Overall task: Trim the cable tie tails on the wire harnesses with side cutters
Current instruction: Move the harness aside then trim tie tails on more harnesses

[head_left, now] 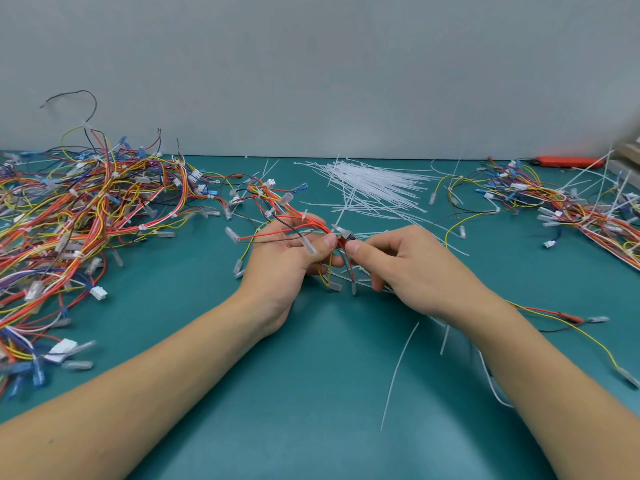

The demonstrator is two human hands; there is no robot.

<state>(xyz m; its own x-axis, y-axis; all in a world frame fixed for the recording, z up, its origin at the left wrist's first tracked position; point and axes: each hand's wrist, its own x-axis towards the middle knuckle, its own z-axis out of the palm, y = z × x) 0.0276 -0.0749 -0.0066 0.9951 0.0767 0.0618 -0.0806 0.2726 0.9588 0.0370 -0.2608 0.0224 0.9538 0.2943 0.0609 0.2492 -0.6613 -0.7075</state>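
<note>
Mid-mat, toward the back edge, left hand (287, 261) is gripping one wire harness (287, 216) w/ curled fingers. Right hand (408, 261) is pinching a small metal tool (344, 234), likely cutters, at the bundle. Next: probably seating blades flush on the tie tail.

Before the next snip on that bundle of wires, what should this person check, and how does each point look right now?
1. Left hand grips the wire harness: ok.
2. Right hand holds the side cutters: ok, only the metal head shows.
3. Blades on a cable tie tail, not a wire: cannot tell, red wires lie right at the head.
4. Fingertips away from the blades: not ok, both thumbs sit beside the head.
5. Teal table beneath for offcuts: ok.
</note>
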